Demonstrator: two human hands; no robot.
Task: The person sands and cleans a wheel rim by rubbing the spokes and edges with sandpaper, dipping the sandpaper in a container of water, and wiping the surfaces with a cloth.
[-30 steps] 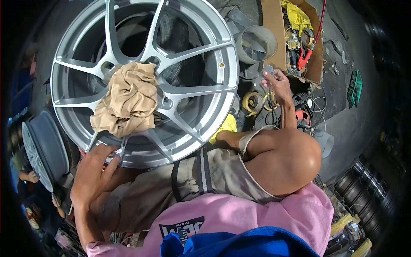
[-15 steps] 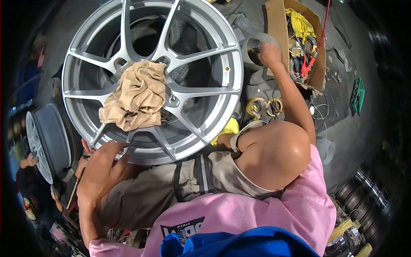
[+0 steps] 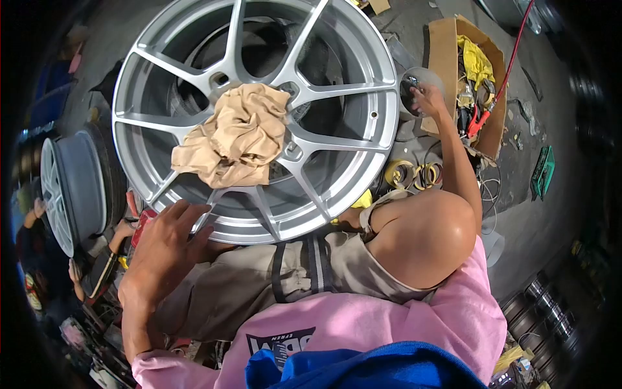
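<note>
Since the earlier frame the silver wheel is sitting farther right, filling the upper middle; a second wheel is standing at far left. One tan cloth is lying over the hub, slanting lower left to upper right, nearer the left hand, whose fingers are bending loosely apart at the lower-left rim. At upper right, one container is surrounding the right hand's curled fingers; whether they are pinching anything, I cannot tell. Two tape rolls are lying below.
</note>
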